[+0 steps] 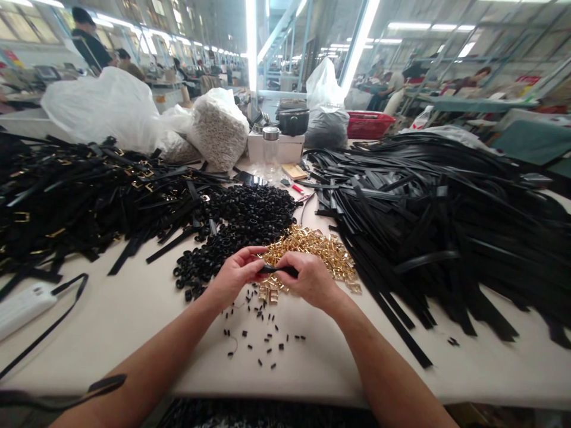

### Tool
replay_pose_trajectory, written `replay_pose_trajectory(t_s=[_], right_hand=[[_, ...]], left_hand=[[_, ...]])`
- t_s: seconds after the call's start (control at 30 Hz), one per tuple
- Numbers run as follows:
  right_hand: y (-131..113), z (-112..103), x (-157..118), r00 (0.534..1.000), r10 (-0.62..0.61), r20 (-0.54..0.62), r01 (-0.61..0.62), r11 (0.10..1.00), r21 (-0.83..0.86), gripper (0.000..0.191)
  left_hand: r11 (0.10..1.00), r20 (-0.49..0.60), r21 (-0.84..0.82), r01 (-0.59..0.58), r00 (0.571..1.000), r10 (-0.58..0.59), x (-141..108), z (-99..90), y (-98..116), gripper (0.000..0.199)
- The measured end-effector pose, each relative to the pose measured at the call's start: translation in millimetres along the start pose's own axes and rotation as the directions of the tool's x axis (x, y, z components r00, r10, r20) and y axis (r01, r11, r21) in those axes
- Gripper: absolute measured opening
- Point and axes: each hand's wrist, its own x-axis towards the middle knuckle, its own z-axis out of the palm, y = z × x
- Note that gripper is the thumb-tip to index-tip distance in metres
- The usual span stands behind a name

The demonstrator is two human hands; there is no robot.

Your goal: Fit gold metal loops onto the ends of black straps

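Observation:
A short length of black strap [269, 269] is stretched level between my two hands over the near edge of the gold pile. My left hand [238, 272] pinches its left end between thumb and fingers. Around the right part my right hand [310, 276] is closed, thumb on top. Whether a buckle or loop sits on the strap is hidden by the fingers. Just behind lies a heap of gold buckles [319, 246], and beyond my left hand a mound of small black loops [250, 217]. Tiny black bits [269, 339] are scattered on the table below.
Black straps with gold buckles [89, 202] pile up at left; long black straps [428, 226] cover the right. A white power strip [27, 306] with a cable lies front left. At the back stand filled plastic bags [219, 128], a glass jar [270, 151] and a red crate [368, 123].

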Motion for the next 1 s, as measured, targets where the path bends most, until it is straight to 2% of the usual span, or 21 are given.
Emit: replay_pose_trajectory(t_s=[0.07, 0.13, 0.2, 0.27, 0.33, 0.43, 0.47, 0.53, 0.6, 0.67, 0.77, 1.0], right_hand=[[-2, 0, 0, 1.000, -0.007, 0.007, 0.008, 0.999, -0.032, 0.005], [-3, 2, -1, 1.000, -0.005, 0.013, 0.005, 0.998, -0.065, 0.005], [-4, 4, -1, 1.000, 0.004, 0.023, -0.001, 0.996, -0.089, 0.005], [-3, 5, 0, 0.999, 0.011, 0.032, -0.007, 0.995, -0.102, 0.005], [0, 3, 1, 0.999, 0.034, 0.006, -0.033, 0.992, -0.126, 0.004], [6, -7, 3, 0.990, 0.089, -0.107, -0.104, 0.984, -0.148, 0.003], [8, -11, 4, 0.986, 0.097, -0.139, -0.117, 0.984, -0.138, 0.003], [10, -17, 4, 0.983, 0.079, -0.168, -0.094, 0.992, -0.087, 0.003], [8, -18, 3, 0.988, 0.026, -0.149, -0.031, 0.999, -0.031, 0.002], [5, -14, 1, 0.993, -0.022, -0.117, 0.020, 1.000, -0.018, 0.002], [2, -4, -1, 0.991, -0.065, -0.120, 0.059, 0.997, -0.053, 0.005], [4, 6, -1, 0.973, -0.179, -0.147, 0.168, 0.982, -0.087, 0.010]], left_hand=[[0.964, 0.050, 0.220, -0.150, 0.989, 0.142, -2, 1.2, 0, 0.025], [0.847, 0.110, 0.421, -0.326, 0.945, 0.309, -5, 2.8, 2, 0.015], [0.720, 0.158, 0.532, -0.446, 0.888, 0.433, -7, 4.3, 5, 0.010], [0.646, 0.178, 0.580, -0.497, 0.851, 0.495, -9, 5.1, 9, 0.008], [0.612, 0.180, 0.588, -0.529, 0.823, 0.539, -12, 4.7, 13, 0.007], [0.641, 0.280, 0.497, -0.585, 0.807, 0.520, -17, 2.1, 16, 0.020], [0.681, 0.319, 0.455, -0.573, 0.819, 0.476, -17, 1.1, 16, 0.027], [0.797, 0.324, 0.396, -0.456, 0.882, 0.344, -15, -0.5, 14, 0.039], [0.907, 0.204, 0.331, -0.259, 0.958, 0.200, -9, -1.7, 10, 0.042], [0.969, 0.073, 0.225, -0.099, 0.994, 0.085, -3, -2.6, 5, 0.038], [0.994, -0.015, 0.113, -0.007, 1.000, 0.009, 3, -3.2, 2, 0.034], [0.997, 0.008, 0.074, 0.024, 1.000, -0.025, 2, 0.4, -2, 0.036]])
